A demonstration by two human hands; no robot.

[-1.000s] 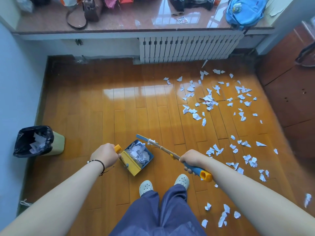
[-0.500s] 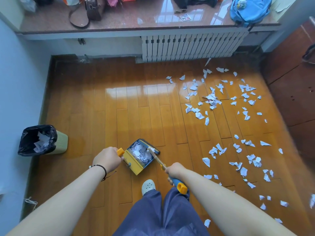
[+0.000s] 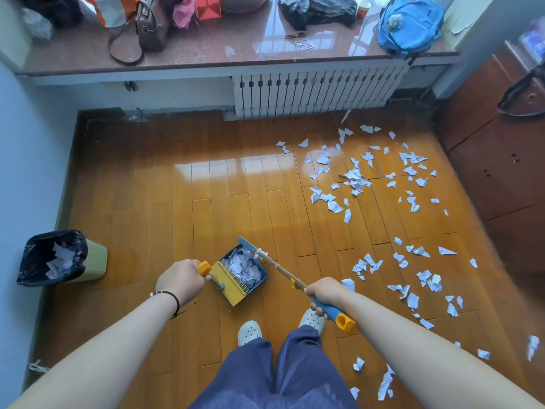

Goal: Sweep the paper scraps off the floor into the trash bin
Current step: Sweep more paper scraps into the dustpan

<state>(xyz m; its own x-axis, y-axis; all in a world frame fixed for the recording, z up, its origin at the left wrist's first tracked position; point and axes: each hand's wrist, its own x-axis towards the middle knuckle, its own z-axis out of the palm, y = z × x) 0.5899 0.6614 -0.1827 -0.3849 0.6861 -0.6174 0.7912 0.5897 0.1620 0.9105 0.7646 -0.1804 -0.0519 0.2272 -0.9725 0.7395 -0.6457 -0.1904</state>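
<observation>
Dustpan loaded, broom at its rim, scraps spread to the right.

Head view: the left hand (image 3: pixel 182 280) grips the orange handle end of the yellow-and-blue dustpan (image 3: pixel 241 273), which holds a heap of torn paper just beyond the knuckles. The right hand (image 3: pixel 326 292) is wrapped around the broom (image 3: pixel 290 278) shaft above its blue grip, the broom's far end lying against the dustpan's right edge. Most paper scraps (image 3: pixel 365 178) lie on the wooden floor (image 3: pixel 165 208) ahead and to the right of the right hand (a few sit near the right forearm). The trash bin (image 3: pixel 60 256), black-lined with paper inside, stands well left of the left hand, near the wall.
</observation>
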